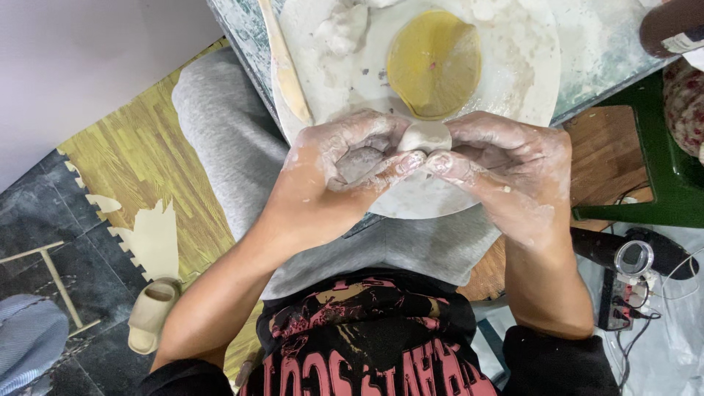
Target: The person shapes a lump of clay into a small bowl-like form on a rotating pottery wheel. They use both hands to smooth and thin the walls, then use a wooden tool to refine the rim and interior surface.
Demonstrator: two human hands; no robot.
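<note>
Clay lump [425, 136] pinched by left hand [345, 165], right hand [506, 165] | over board [528, 81] near edge

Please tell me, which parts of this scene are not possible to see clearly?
Head view only:
- Clay lump: its underside is hidden by the left hand and right hand.
- Round board: top cut off by the frame edge.
- Wooden tool: upper end cut off.
- Yellow dish: contents unclear.

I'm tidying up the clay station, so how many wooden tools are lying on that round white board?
1: a wooden tool lies along the round white board's left edge, above the left hand. Others may be hidden beneath both hands.
</note>
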